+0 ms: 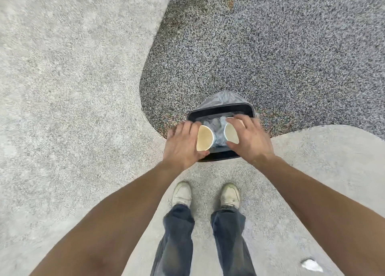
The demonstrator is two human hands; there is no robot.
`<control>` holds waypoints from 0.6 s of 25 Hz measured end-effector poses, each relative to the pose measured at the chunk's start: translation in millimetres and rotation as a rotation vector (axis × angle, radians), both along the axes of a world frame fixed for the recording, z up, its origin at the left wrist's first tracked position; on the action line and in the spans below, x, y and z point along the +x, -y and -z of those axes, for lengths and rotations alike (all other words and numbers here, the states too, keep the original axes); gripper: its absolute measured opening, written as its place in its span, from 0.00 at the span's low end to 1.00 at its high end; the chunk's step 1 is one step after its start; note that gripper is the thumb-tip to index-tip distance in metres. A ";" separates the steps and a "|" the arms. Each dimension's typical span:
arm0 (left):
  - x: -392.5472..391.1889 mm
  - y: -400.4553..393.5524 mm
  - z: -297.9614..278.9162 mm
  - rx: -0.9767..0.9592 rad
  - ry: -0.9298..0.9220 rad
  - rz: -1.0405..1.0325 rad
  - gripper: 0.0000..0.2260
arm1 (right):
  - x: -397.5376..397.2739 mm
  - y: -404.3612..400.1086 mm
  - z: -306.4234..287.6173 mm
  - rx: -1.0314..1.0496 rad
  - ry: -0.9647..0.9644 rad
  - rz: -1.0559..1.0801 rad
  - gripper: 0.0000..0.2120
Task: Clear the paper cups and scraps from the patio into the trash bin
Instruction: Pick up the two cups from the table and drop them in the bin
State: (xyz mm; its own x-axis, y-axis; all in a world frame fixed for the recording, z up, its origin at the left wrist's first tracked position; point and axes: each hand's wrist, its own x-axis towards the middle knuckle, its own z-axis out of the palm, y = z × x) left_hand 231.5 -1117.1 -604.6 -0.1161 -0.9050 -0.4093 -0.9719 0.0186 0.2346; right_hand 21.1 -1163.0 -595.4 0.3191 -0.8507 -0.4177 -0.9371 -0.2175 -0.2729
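Observation:
A black trash bin (220,109) with a clear plastic liner stands on the ground straight ahead of my feet. My left hand (183,144) holds a paper cup (204,138) on its side over the bin's left half, its cream inside facing right. My right hand (250,139) holds a second paper cup (230,133) over the right half, its open mouth facing left. Both cups hang above the liner, mouths turned toward each other. A white paper scrap (311,265) lies on the pavement at the lower right.
Light concrete paving (62,88) curves around a dark speckled gravel surface (291,46) on which the bin stands. My two shoes (206,193) are just behind the bin.

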 end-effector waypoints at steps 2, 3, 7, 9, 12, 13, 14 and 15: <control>-5.8 4.5 23.8 -0.022 0.084 0.066 0.41 | -2.8 -0.9 22.7 0.021 -0.016 -0.028 0.31; -7.7 5.9 34.1 -0.036 0.122 0.095 0.41 | -4.2 -1.0 32.3 0.040 -0.031 -0.050 0.31; -13.8 7.1 63.1 -0.032 0.205 0.128 0.41 | -4.9 -1.1 61.4 0.091 -0.109 -0.111 0.33; -17.6 8.9 70.7 -0.025 0.243 0.132 0.41 | -2.9 -1.1 69.6 0.086 -0.117 -0.112 0.32; -22.3 13.2 79.9 -0.020 0.274 0.155 0.41 | 1.1 1.1 79.1 0.094 -0.122 -0.130 0.32; -23.7 14.0 82.0 -0.014 0.280 0.160 0.41 | 2.4 1.6 81.3 0.099 -0.128 -0.132 0.31; -24.9 14.0 83.6 -0.008 0.285 0.161 0.42 | 3.7 1.7 83.1 0.104 -0.131 -0.126 0.31; -25.9 12.8 84.9 0.000 0.285 0.158 0.42 | 4.6 0.8 84.3 0.106 -0.129 -0.116 0.31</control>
